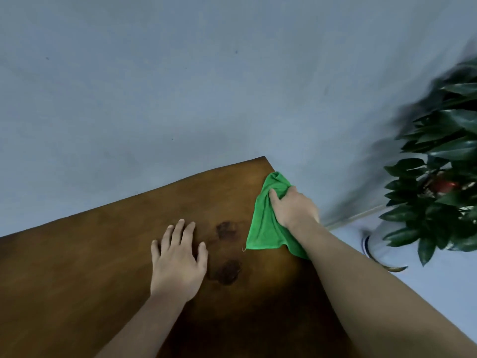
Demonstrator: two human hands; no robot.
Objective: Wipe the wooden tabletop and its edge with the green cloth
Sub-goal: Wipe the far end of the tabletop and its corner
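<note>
Dim, bluish light; plant (438, 177) smeared by blur (edges bend); soft shadows on tabletop (103, 267).

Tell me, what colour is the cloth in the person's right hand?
Bright green, plain; the cloth shows clearly in the head view.

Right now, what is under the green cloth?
The cloth lies on the tabletop at its right edge, gripped by the right hand. The wood beneath it is hidden.
</note>
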